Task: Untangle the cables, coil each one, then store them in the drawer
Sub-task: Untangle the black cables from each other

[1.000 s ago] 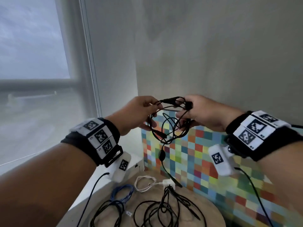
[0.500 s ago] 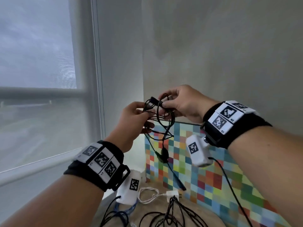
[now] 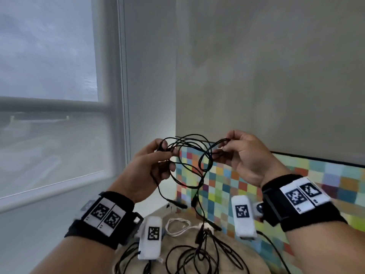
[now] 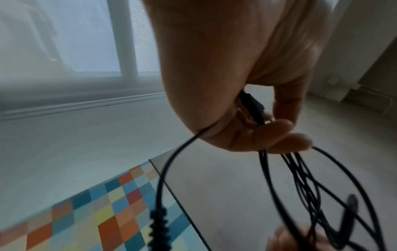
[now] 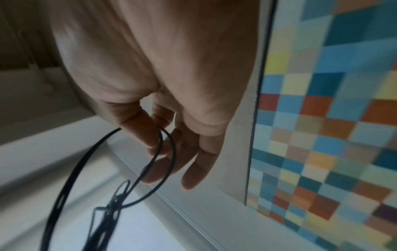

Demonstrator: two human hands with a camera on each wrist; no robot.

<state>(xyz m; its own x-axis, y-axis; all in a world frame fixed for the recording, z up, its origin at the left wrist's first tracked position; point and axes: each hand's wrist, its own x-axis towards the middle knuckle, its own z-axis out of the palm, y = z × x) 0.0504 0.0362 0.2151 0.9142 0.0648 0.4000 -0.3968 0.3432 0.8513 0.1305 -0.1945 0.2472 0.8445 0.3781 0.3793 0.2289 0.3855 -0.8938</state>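
A thin black cable (image 3: 189, 155) hangs in loose tangled loops between my two hands, held up in front of the wall. My left hand (image 3: 158, 157) grips one side of the loops, with a black plug (image 4: 252, 107) tucked between its fingers. My right hand (image 3: 227, 147) pinches the other side of the loops (image 5: 159, 152) between thumb and fingers. One end of the cable trails down to more black cables (image 3: 201, 254) on the round table (image 3: 260, 264) below. A white cable (image 3: 177, 227) lies coiled there too. No drawer shows in any view.
A colourful checkered panel (image 3: 276, 184) leans against the grey wall behind the table. A large window (image 3: 49, 95) fills the left side, its sill (image 3: 49, 192) near my left wrist. Thin wires run from my wrist cameras.
My hands have moved apart, spreading the black cable's loops wider between them. The head view has shifted, showing more of the table.
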